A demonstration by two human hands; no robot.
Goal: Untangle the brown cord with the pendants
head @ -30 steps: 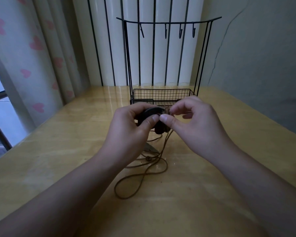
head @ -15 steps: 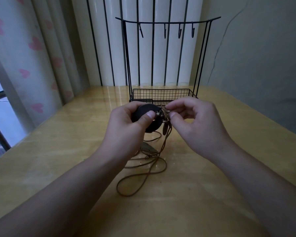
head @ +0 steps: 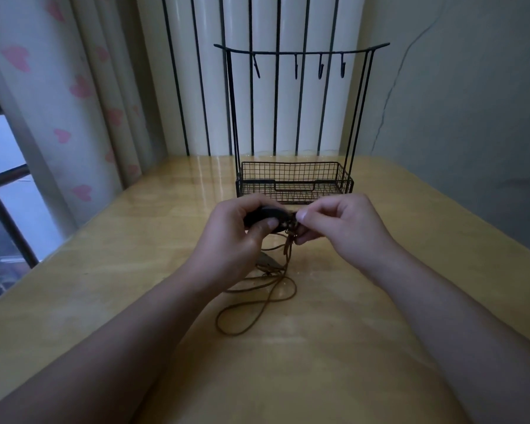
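Hands meet above the middle of a yellow wooden table [head: 104,270]. The left hand [head: 233,240] has its fingers curled round a dark round pendant [head: 265,217], with the thumb pressed on the front of it. The right hand [head: 346,228] is just beside it. Its thumb and first finger are squeezed together on a bit of the brown cord [head: 276,289] right next to the dark pendant. The other fingers of that hand are curled in under it.

From the pinched spot the cord hangs down between the two hands to the table. There it lies in loose loops that cross over each other, near the left wrist and a little toward the person. The biggest loop sits closest to the person. A second pendant [head: 268,260], pale and pointed like a leaf, lies flat on the table among the loops, partly hidden behind the left hand.

Behind the hands stands a black wire rack [head: 294,179] with a little basket at the bottom and a bar with four hooks on top. A curtain [head: 58,96] with pink hearts hangs on the left.
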